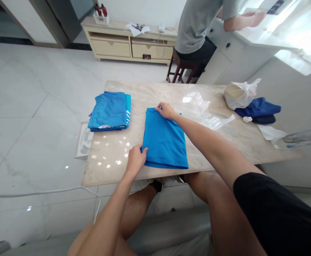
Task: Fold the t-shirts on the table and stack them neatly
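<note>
A bright blue folded garment [166,142] lies flat on the marble-look table [203,145] in front of me. At its lower left edge, my left hand [137,158] pinches the fabric, with the thumb on top and the other fingers partly hidden. My right hand [166,111] reaches across to the far edge and grips the cloth there between thumb and fingers. What kind of garment it is cannot be made out from its folded shape. Left of it rests a stack of folded blue clothes [109,110], some with white markings, at the table's left end.
On the right are a white plastic bag [241,94], a dark blue cloth [259,108] and a clear bottle [305,136]. An open white box [81,142] sits below the table's left edge. Beyond, a person [198,28] sits on a dark stool [182,64] near a low cabinet [110,46].
</note>
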{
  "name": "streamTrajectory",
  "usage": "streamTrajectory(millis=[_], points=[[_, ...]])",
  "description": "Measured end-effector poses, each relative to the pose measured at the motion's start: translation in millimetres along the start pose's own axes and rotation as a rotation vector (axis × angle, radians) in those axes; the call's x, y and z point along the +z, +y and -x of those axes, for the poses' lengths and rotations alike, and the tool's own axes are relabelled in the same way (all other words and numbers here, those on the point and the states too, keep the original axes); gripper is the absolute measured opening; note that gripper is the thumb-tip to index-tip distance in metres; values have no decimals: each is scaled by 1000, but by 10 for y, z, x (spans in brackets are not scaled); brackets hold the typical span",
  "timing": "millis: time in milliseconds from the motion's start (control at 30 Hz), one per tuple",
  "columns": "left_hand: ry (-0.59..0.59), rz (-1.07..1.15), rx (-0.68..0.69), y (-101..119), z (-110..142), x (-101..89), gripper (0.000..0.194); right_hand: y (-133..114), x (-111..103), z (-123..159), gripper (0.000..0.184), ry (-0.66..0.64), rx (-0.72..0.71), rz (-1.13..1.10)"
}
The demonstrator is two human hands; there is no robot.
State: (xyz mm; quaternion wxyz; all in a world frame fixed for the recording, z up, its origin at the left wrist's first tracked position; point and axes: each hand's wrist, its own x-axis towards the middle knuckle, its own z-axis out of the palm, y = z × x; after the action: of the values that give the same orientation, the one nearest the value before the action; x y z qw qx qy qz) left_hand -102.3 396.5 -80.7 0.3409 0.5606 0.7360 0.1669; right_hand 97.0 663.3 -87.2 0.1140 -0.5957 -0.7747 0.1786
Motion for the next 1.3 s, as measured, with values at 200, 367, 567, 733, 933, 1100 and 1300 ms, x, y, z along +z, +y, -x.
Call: streamTrajectory(millis=[200, 367, 567, 733, 933, 1100, 1300], points=[[-55, -147, -16, -27, -37, -69, 36, 376, -434, -21, 57, -236, 6, 128], [-62, -301, 16, 27, -3, -63, 38, 694, -632, 142, 36, -297, -26, 246], [-187, -575, 11, 23, 75, -108, 35, 854, -651, 209, 28, -307, 19, 178], [-201, -700, -53, 10, 212, -258, 27, 655, -585, 588, 31, -34, -52, 303], [19, -782, 145, 402, 349, -271, 43, 275, -4, 1667, 60, -55, -318, 173], [-67, -677, 461, 540, 237, 117, 71, 339, 259, 2173, 73, -95, -410, 129], [-168, -697, 264, 528, 239, 333, 80, 542, 206, 2453, 79, -248, -450, 161]])
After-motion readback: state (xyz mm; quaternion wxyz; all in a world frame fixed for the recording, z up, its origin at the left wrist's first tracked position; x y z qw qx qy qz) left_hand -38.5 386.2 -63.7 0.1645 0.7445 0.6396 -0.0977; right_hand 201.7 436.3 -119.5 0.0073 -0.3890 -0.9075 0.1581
